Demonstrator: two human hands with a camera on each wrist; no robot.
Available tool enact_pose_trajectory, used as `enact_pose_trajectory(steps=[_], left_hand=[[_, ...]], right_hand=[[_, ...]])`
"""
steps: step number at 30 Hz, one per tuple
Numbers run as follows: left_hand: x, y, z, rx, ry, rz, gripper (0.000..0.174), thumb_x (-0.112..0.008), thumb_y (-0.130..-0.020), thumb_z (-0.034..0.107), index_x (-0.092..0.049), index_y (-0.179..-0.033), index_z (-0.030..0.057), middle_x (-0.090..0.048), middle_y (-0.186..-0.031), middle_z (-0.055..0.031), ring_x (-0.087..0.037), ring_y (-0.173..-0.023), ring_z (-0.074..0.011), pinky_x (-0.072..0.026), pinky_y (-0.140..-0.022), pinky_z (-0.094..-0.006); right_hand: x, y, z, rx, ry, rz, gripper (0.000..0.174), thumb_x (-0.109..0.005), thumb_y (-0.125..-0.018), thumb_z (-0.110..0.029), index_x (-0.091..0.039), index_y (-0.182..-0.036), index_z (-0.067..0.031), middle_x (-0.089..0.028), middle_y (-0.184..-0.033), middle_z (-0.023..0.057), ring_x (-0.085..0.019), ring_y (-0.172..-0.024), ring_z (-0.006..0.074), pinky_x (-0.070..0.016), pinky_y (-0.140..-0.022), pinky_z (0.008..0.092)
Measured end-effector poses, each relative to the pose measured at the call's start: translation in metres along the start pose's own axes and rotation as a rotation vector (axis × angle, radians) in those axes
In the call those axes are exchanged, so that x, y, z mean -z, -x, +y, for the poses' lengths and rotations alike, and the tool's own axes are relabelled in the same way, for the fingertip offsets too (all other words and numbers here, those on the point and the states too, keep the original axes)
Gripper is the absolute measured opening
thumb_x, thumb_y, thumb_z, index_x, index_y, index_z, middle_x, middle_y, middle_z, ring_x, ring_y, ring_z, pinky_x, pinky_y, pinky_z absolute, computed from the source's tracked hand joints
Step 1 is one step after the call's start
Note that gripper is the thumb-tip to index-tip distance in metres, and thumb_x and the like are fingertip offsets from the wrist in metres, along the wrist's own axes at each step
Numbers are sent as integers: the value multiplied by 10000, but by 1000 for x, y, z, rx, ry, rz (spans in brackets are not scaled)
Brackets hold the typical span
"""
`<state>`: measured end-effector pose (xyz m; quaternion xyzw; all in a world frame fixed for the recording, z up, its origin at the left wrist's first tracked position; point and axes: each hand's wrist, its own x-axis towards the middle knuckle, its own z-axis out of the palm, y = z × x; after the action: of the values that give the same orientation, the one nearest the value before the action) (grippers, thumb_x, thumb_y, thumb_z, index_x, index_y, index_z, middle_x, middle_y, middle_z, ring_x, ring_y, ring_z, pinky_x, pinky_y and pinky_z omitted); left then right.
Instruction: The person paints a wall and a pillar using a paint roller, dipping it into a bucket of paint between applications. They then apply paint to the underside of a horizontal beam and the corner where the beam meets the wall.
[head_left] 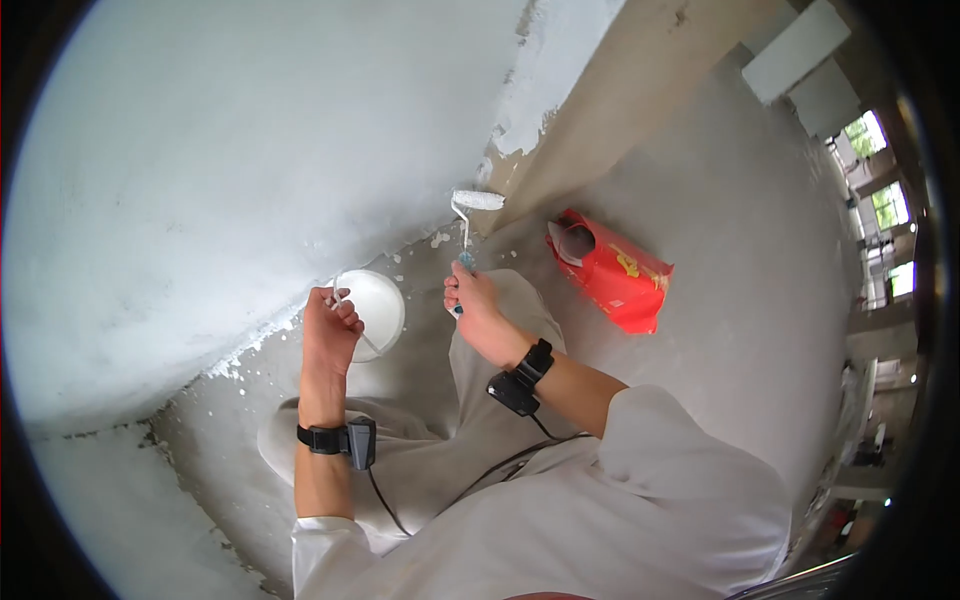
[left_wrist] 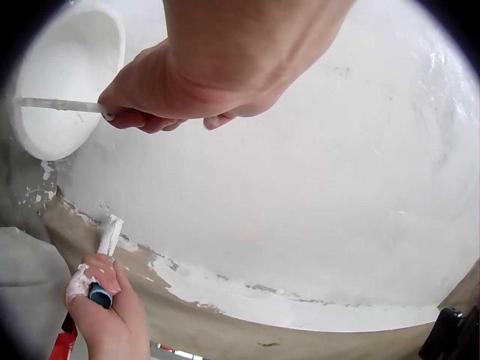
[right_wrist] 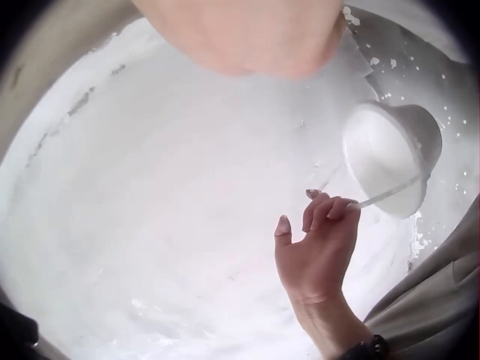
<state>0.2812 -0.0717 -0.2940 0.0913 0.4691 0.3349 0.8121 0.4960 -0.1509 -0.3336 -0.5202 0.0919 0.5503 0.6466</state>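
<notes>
My left hand (head_left: 333, 325) has its fingers hooked over the thin white handle (left_wrist: 60, 104) of a white bucket (head_left: 390, 308). The bucket's inside is white, and its mouth shows tilted in the right wrist view. In my right hand (head_left: 476, 302) is a small paint roller, gripped by its teal handle. The white roller sleeve (head_left: 480, 200) points away from me, near the foot of the wall corner. White smears (left_wrist: 77, 283) mark the right hand's fingers in the left wrist view.
A whitened wall (head_left: 230, 150) rises on the left, meeting a bare brownish strip (head_left: 600, 120). White splatters dot the grey floor (head_left: 740, 250) along its base. A red bag (head_left: 620, 270) lies on the floor at the right. My bent knees are close below both hands.
</notes>
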Motion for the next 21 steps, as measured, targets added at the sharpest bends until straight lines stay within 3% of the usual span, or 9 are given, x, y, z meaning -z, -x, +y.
enact_pose_trajectory(steps=[5,11,13,17,19,21], left_hand=[[-3,1,0,17,-21,-12,182,-554,-815,267,-555,-869,93,-374,-601,43,-328,-562,-106,-308,-565,-256],[-10,3,-1,24,-21,-27,216,-555,-816,280,-555,-896,79,-353,-599,46,-314,-559,-98,-294,-560,-255],[-8,3,-2,44,-29,-82,218,-562,-817,288,-551,-893,84,-348,-595,46,-310,-555,-95,-289,-557,-255],[-11,3,0,50,-18,-98,210,-570,-816,289,-550,-874,88,-346,-590,45,-311,-553,-97,-286,-555,-254],[-13,5,0,49,-13,-104,204,-572,-812,290,-550,-853,91,-347,-585,44,-315,-553,-99,-281,-552,-256],[-13,4,2,37,-13,-97,200,-571,-811,289,-549,-844,93,-348,-585,44,-317,-553,-100,-279,-551,-256]], right_hand=[[1,-11,6,13,-60,-68,174,-588,-965,-143,-442,-884,-92,-495,-735,0,-428,-559,64,-345,-466,234],[23,-27,-6,-16,256,-87,165,-609,-945,-144,-471,-883,-77,-533,-729,33,-426,-515,67,-337,-430,237],[33,-27,-16,37,447,-64,165,-614,-938,-156,-486,-879,-70,-520,-690,38,-419,-491,72,-326,-405,244],[34,-27,-45,107,516,53,129,-607,-910,-117,-502,-863,-57,-517,-679,42,-423,-489,75,-323,-393,246],[36,-33,-70,171,787,85,77,-589,-873,-69,-515,-868,-47,-531,-705,55,-439,-504,79,-332,-391,249],[34,-24,-96,209,686,37,58,-580,-863,-57,-522,-858,-53,-536,-710,53,-448,-513,76,-339,-395,246]])
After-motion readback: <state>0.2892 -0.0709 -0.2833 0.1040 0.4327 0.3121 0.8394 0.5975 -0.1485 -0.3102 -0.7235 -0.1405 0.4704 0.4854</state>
